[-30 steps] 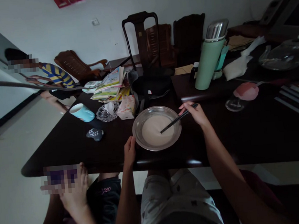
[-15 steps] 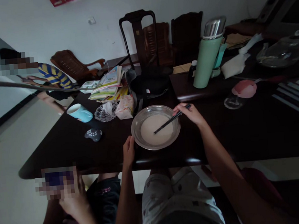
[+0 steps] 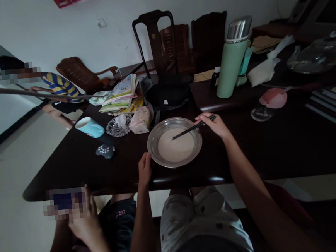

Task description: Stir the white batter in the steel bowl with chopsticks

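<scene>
A round metal bowl (image 3: 153, 152) of pale, creamy batter (image 3: 175, 150) stands on the dark table close to its front edge. My left hand (image 3: 145, 167) grips the bowl's left rim, its fingers mostly out of sight against the side. Dark chopsticks (image 3: 193, 128) are pinched in my right hand (image 3: 214, 125) above the right rim. They slant down to the left, and their tips touch the batter left of the bowl's middle.
Left of the bowl are a tissue pack (image 3: 140, 120), a glass dish (image 3: 118, 127), a light blue mug (image 3: 90, 127) and a game controller (image 3: 105, 151). A green thermos (image 3: 233, 62) stands behind right. One person sits at my left; another (image 3: 62, 87) is farther back.
The chopstick tips have moved through the batter, first leftward, then away from me toward the far side. My left hand stays on the rim. The view has shifted slightly.
</scene>
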Action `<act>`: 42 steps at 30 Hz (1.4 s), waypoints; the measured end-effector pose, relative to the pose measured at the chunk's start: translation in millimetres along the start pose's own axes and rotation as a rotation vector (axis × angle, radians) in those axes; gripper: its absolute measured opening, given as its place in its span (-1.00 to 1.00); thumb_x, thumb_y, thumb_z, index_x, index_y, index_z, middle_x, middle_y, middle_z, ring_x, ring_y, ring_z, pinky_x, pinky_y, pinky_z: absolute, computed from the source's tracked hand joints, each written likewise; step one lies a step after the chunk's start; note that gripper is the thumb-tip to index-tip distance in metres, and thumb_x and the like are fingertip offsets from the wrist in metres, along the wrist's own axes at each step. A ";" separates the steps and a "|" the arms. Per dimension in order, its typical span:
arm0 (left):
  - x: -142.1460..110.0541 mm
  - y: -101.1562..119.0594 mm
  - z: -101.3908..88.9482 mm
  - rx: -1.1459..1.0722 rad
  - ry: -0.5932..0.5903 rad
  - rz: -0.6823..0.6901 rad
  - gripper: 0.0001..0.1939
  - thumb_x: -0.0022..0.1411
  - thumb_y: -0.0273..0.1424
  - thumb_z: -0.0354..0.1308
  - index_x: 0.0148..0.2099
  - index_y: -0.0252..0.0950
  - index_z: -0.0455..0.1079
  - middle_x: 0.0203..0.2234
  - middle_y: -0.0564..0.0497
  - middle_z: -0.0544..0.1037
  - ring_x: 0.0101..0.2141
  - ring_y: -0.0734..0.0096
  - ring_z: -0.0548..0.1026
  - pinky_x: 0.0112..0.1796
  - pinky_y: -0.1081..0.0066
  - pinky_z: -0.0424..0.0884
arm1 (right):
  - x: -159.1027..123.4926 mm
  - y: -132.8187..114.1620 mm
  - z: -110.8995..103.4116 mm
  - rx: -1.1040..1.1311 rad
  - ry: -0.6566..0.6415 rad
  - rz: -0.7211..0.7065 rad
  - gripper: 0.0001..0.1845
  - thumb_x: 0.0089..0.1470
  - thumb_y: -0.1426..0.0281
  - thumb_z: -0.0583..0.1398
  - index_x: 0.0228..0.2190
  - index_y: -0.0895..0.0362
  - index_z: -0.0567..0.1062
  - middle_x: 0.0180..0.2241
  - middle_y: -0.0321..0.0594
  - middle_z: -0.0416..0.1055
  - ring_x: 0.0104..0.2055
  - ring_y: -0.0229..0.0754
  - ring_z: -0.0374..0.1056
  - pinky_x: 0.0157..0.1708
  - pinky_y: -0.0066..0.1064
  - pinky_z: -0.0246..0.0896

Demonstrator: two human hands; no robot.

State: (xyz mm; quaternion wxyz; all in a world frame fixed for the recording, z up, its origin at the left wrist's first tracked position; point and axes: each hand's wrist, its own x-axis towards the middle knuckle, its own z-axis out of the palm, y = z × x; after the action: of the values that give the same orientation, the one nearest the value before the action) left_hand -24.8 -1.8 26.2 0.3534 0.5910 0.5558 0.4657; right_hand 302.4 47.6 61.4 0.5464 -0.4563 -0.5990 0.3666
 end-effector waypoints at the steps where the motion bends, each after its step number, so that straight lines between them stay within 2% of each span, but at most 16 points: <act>1: -3.2 3.8 -4.7 0.006 0.011 -0.003 -0.49 0.24 0.06 0.03 -0.52 -0.23 0.17 -0.62 0.10 0.22 -0.53 0.46 0.21 -0.46 0.43 0.20 | 0.3 1.1 -2.4 -0.011 0.042 0.003 -0.58 0.11 0.00 0.17 -0.30 0.07 0.58 -0.39 -0.20 0.62 -0.28 -0.12 0.52 -0.36 -0.36 0.30; 4: -27.6 19.8 -49.8 0.033 0.068 -0.009 -0.54 0.20 0.06 0.08 -0.48 -0.21 0.27 -0.59 0.06 0.34 -0.47 0.39 0.33 -0.44 0.38 0.27 | 0.3 3.0 -6.4 -0.006 0.080 0.019 -0.55 0.14 0.00 0.14 -0.33 0.10 0.58 -0.47 -0.20 0.60 -0.38 -0.15 0.50 -0.44 -0.39 0.23; 7: -58.7 31.2 -116.3 0.037 0.142 -0.007 -0.62 0.22 0.04 0.07 -0.39 -0.14 0.36 -0.52 0.00 0.46 -0.36 0.25 0.42 -0.41 0.29 0.34 | -0.5 1.6 -0.4 0.017 -0.044 0.027 -0.58 0.14 0.01 0.15 -0.35 0.08 0.58 -0.44 -0.21 0.61 -0.35 -0.15 0.51 -0.38 -0.37 0.28; 8: -64.9 32.1 -130.9 0.027 0.266 0.048 -0.64 0.23 0.04 0.07 -0.39 -0.11 0.37 -0.53 0.00 0.47 -0.36 0.23 0.43 -0.43 0.27 0.34 | -0.4 1.1 2.3 0.022 -0.082 0.026 -0.59 0.13 0.01 0.16 -0.34 0.07 0.59 -0.41 -0.21 0.62 -0.31 -0.14 0.52 -0.34 -0.35 0.30; 9: -67.5 31.3 -137.7 0.034 0.290 0.047 -0.68 0.24 0.00 0.09 -0.37 -0.09 0.40 -0.50 -0.01 0.49 -0.33 0.20 0.45 -0.41 0.25 0.36 | -0.1 1.0 4.3 0.024 -0.100 0.024 -0.60 0.12 0.01 0.17 -0.33 0.07 0.59 -0.38 -0.21 0.62 -0.28 -0.13 0.52 -0.31 -0.34 0.31; 11: -62.5 25.9 -126.0 0.068 0.165 -0.034 -0.80 0.28 -0.11 0.13 -0.27 -0.07 0.46 -0.34 -0.02 0.55 -0.22 0.17 0.48 -0.32 0.22 0.43 | 1.3 2.3 4.3 0.017 -0.057 0.017 -0.60 0.10 0.00 0.18 -0.31 0.07 0.59 -0.36 -0.21 0.63 -0.25 -0.12 0.52 -0.31 -0.35 0.31; 13: -47.5 17.2 -89.6 0.073 0.083 -0.069 -0.80 0.32 -0.19 0.10 -0.11 -0.12 0.46 -0.15 -0.05 0.53 -0.14 0.20 0.47 -0.21 0.21 0.47 | 2.5 4.8 -0.1 0.000 0.047 0.016 -0.58 0.11 0.00 0.17 -0.33 0.08 0.58 -0.40 -0.20 0.62 -0.30 -0.13 0.51 -0.38 -0.38 0.27; 15: -29.6 7.9 -48.8 0.061 0.050 -0.067 -0.64 0.33 -0.25 0.12 0.10 -0.29 0.35 0.00 -0.13 0.44 -0.08 0.24 0.47 -0.10 0.15 0.47 | 2.7 6.2 -4.5 -0.007 0.123 0.020 -0.56 0.15 -0.01 0.13 -0.36 0.09 0.57 -0.47 -0.21 0.60 -0.37 -0.16 0.49 -0.43 -0.40 0.22; 17: -14.9 0.2 -20.3 0.052 0.039 -0.067 -0.64 0.33 -0.25 0.12 0.10 -0.32 0.35 -0.01 -0.13 0.44 -0.10 0.27 0.48 -0.11 0.17 0.47 | 1.7 5.0 -4.7 -0.004 0.099 0.032 -0.55 0.16 0.00 0.12 -0.38 0.09 0.57 -0.50 -0.21 0.58 -0.40 -0.18 0.48 -0.44 -0.40 0.21; 19: -6.0 -4.8 -8.4 0.042 0.035 -0.058 -0.68 0.33 -0.15 0.09 -0.17 -0.33 0.42 -0.27 -0.02 0.49 -0.29 0.37 0.47 -0.25 0.34 0.45 | 0.2 1.9 -0.7 0.002 -0.006 0.043 -0.58 0.15 0.02 0.14 -0.36 0.09 0.58 -0.46 -0.21 0.60 -0.37 -0.17 0.49 -0.42 -0.40 0.24; 22: -2.0 -6.8 -8.8 0.007 0.021 -0.012 -0.52 0.30 -0.01 0.03 -0.50 -0.27 0.22 -0.60 0.09 0.26 -0.52 0.48 0.26 -0.45 0.46 0.24 | -0.2 -1.1 4.1 0.011 -0.091 0.025 -0.62 0.13 0.03 0.17 -0.31 0.07 0.59 -0.37 -0.21 0.62 -0.28 -0.15 0.51 -0.35 -0.38 0.28; 28: -2.8 -4.2 -9.8 -0.017 -0.003 0.009 -0.52 0.30 0.00 0.01 -0.51 -0.23 0.16 -0.62 0.11 0.20 -0.54 0.46 0.17 -0.47 0.45 0.16 | 4.2 5.0 -1.0 -0.010 0.181 0.009 -0.56 0.12 -0.01 0.15 -0.35 0.10 0.57 -0.40 -0.16 0.61 -0.29 -0.12 0.51 -0.40 -0.38 0.27; 33: -1.9 -5.2 -9.0 -0.010 -0.001 0.003 -0.52 0.28 0.01 0.01 -0.51 -0.23 0.16 -0.61 0.11 0.20 -0.53 0.46 0.17 -0.45 0.45 0.16 | 1.6 0.0 12.5 0.027 -0.042 -0.034 -0.58 0.13 0.02 0.16 -0.38 0.09 0.59 -0.30 -0.17 0.61 -0.26 -0.16 0.48 -0.35 -0.38 0.30; 36: -2.0 -5.1 -9.0 -0.008 0.006 -0.002 -0.51 0.26 0.03 0.02 -0.51 -0.24 0.16 -0.61 0.11 0.19 -0.53 0.46 0.17 -0.46 0.46 0.16 | 0.3 -1.4 10.9 0.032 -0.125 0.008 -0.56 0.14 0.01 0.15 -0.39 0.09 0.60 -0.35 -0.18 0.61 -0.30 -0.17 0.47 -0.39 -0.38 0.28; 39: -2.5 -4.2 -8.3 -0.012 0.016 -0.011 -0.51 0.26 0.03 0.03 -0.51 -0.24 0.15 -0.61 0.12 0.19 -0.53 0.47 0.16 -0.46 0.48 0.15 | 1.7 2.8 0.2 0.048 -0.016 0.061 -0.55 0.14 0.00 0.14 -0.41 0.10 0.58 -0.47 -0.19 0.59 -0.37 -0.17 0.48 -0.44 -0.40 0.23; 42: -3.0 -3.1 -7.7 -0.011 0.013 -0.005 -0.52 0.27 0.01 0.02 -0.51 -0.25 0.14 -0.61 0.13 0.18 -0.53 0.49 0.16 -0.46 0.48 0.15 | 3.0 4.6 -4.2 0.041 0.121 0.036 -0.55 0.14 -0.01 0.14 -0.42 0.10 0.57 -0.45 -0.19 0.59 -0.36 -0.17 0.47 -0.42 -0.39 0.24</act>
State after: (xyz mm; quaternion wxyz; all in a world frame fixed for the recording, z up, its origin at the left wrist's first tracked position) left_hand -32.9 -5.1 25.3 0.3542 0.5849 0.5570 0.4715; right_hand 307.3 51.7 58.6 0.5843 -0.4770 -0.5488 0.3604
